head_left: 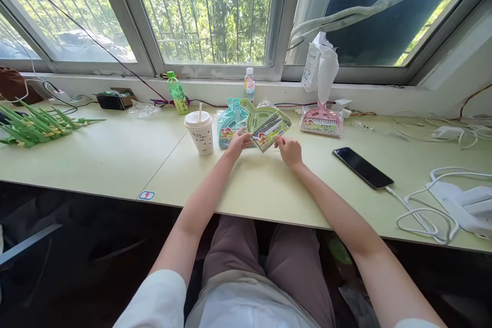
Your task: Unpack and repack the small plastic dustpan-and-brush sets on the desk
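Note:
A green mini dustpan-and-brush set [265, 122] in clear wrapping is held just above the pale desk [115, 159], tilted. My left hand [237, 144] grips its lower left corner with closed fingers. My right hand [289, 150] pinches its lower right edge. Behind the green set lie teal dustpan sets [229, 122], stacked and wrapped. A pink dustpan set [322, 121] lies to the right near the window sill.
A white paper cup with a straw [200, 132] stands left of my hands. A black phone [362, 167] lies to the right, with white cables [426, 215] beyond. Two bottles [177, 93] stand at the sill. Green stick-like items [34, 124] lie far left.

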The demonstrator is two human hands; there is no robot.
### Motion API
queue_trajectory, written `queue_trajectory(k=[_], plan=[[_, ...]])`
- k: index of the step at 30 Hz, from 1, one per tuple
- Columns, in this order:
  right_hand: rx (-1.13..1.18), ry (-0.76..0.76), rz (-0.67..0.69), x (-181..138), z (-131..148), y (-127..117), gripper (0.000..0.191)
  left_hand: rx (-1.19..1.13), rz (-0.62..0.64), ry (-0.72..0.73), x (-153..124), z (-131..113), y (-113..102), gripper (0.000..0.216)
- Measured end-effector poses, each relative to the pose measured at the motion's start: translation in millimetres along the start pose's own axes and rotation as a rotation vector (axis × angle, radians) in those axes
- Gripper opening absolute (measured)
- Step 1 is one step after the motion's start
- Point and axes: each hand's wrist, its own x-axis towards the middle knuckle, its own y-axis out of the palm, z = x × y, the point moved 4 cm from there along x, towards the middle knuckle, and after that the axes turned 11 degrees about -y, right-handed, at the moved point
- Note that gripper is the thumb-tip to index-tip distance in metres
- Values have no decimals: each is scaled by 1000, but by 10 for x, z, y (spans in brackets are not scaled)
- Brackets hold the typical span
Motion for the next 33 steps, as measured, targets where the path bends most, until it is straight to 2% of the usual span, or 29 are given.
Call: queue_trajectory(k=[2,5,8,12,15,17,20,25,29,33], plan=[[166,49,-86,29,-104,-18,64,-10,43,7,-12,-2,31,51],[491,141,-182,68,-240,1,58,-46,106,19,-36,6,61,59],[772,246,-201,96,-338,86,56,-52,158,24,-72,7,66,65],[952,283,-136,120,-410,209,55,91,261,-4,-160,4,108,66],[1016,288,-201,121,-471,228,55,163,348,-22,-216,7,164,62],[1037,298,-240,117,-496,220,53,157,370,-31,-208,18,182,51],[1039,361,-223,113,-488,207,48,115,274,-77,-107,55,145,35],[1023,566,-97,92,-399,177,32,-41,6,-109,67,77,43,33],[1007,621,-59,98,-341,120,23,-187,-67,-88,90,40,19,35],[989,605,0,119,-333,97,14,-336,-156,-69,72,-21,-110,39]])
